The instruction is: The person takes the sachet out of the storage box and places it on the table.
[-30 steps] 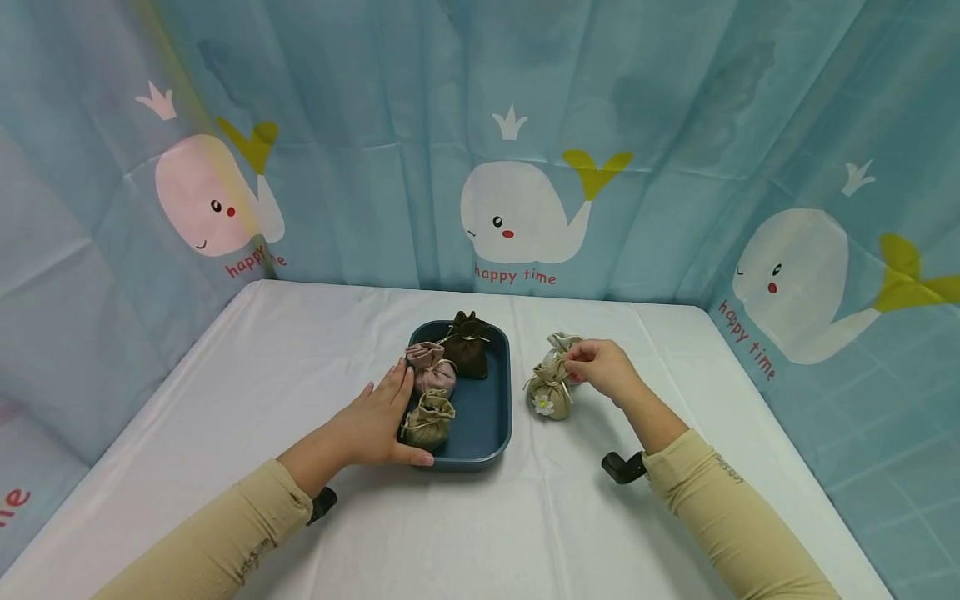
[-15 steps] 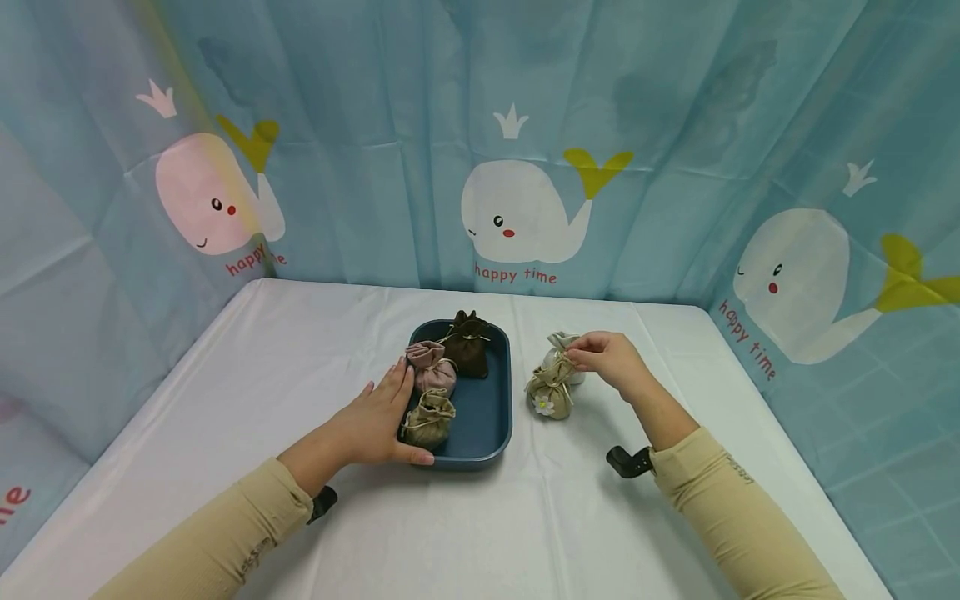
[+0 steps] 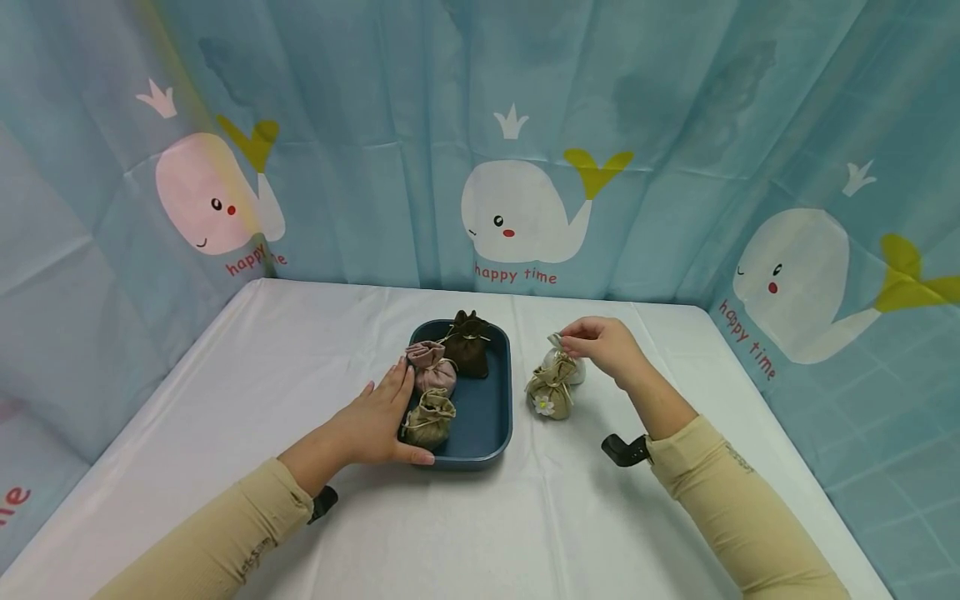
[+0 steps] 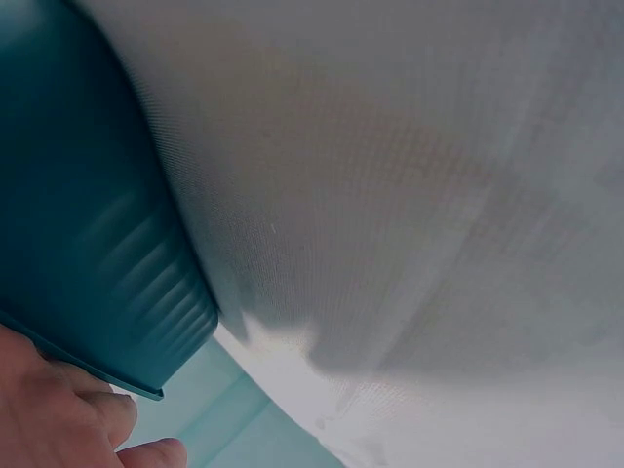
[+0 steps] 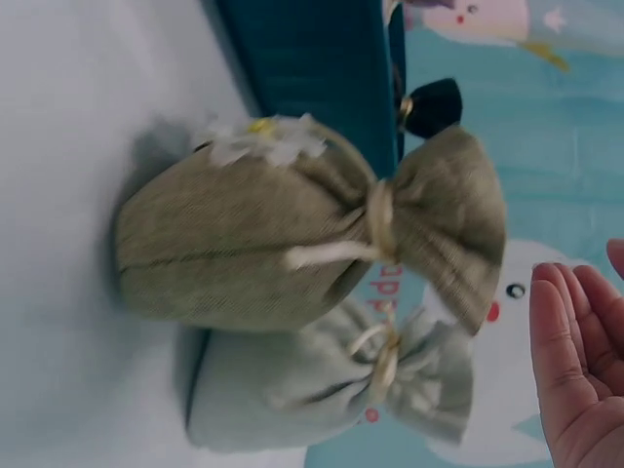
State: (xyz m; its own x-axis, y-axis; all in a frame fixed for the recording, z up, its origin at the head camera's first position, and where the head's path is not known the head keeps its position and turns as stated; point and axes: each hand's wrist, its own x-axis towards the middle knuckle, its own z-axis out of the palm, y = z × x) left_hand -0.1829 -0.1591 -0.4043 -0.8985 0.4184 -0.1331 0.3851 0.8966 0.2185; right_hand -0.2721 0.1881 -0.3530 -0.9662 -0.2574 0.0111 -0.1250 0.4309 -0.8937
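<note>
My left hand lies with straight fingers along the left side of a dark blue tray, its thumb at the front corner. Inside the tray are a brown drawstring pouch, a pink one and an olive one. To the tray's right stand a tan pouch with a white flower and, behind it, a pale grey pouch, both tied at the neck. My right hand hovers at the grey pouch's top; in the right wrist view its fingers are apart from the cloth.
A white cloth covers the table. Blue curtains with whale prints hang behind and at both sides. Black camera mounts stick out under the wrists.
My right hand has moved from the tan pouch's top, up and back to the grey pouch's top. The left hand, the tray and the pouches stay in place.
</note>
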